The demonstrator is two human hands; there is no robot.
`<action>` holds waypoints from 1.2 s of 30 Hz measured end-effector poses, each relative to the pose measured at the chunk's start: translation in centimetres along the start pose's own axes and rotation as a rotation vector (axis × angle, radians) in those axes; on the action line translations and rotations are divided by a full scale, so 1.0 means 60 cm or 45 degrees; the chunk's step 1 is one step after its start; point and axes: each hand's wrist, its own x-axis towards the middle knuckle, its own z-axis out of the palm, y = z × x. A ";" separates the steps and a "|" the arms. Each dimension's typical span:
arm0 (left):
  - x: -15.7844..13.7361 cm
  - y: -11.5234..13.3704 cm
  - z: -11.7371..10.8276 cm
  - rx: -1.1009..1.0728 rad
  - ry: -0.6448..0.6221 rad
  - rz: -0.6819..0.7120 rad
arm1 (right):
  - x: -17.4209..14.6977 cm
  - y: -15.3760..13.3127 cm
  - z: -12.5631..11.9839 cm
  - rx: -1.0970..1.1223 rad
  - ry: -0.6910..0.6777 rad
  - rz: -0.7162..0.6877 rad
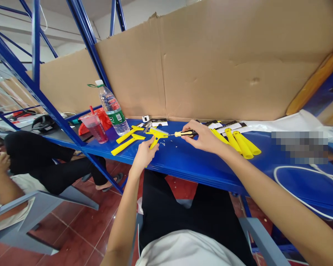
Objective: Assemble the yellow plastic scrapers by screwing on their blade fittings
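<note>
My left hand (146, 153) is closed round the handle of a yellow scraper (157, 135), its wide head turned up and to the right. In my right hand (201, 136) is a screwdriver (182, 133) with a cream and black handle. Its shaft lies level, with the tip at the right end of the scraper's head; whether it sits in a screw is too small to tell. Several tiny screws (163, 143) are scattered on the blue tabletop below. Left of my left hand lie two more yellow scraper pieces (127, 145).
Several yellow handle tubes (242, 145) and black-and-white packets (233, 125) lie to the right. A water bottle (113, 109) and a red drink cup (96, 127) stand at the left. Cardboard (211, 66) walls the back. A white cable (283, 188) loops at right. Another person sits left.
</note>
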 end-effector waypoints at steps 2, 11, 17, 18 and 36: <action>0.001 -0.001 0.000 -0.022 -0.012 -0.005 | 0.001 -0.003 0.003 0.004 0.040 0.048; -0.002 0.003 0.005 0.182 0.047 0.127 | 0.004 -0.017 0.004 0.217 0.089 0.206; -0.005 0.006 0.003 0.230 0.006 0.200 | 0.004 -0.027 -0.002 0.217 0.098 0.381; -0.005 0.005 0.002 0.214 -0.017 0.190 | 0.004 -0.027 -0.004 0.253 0.072 0.431; -0.005 0.007 -0.005 0.004 -0.107 0.026 | 0.005 -0.010 -0.013 0.161 0.083 0.270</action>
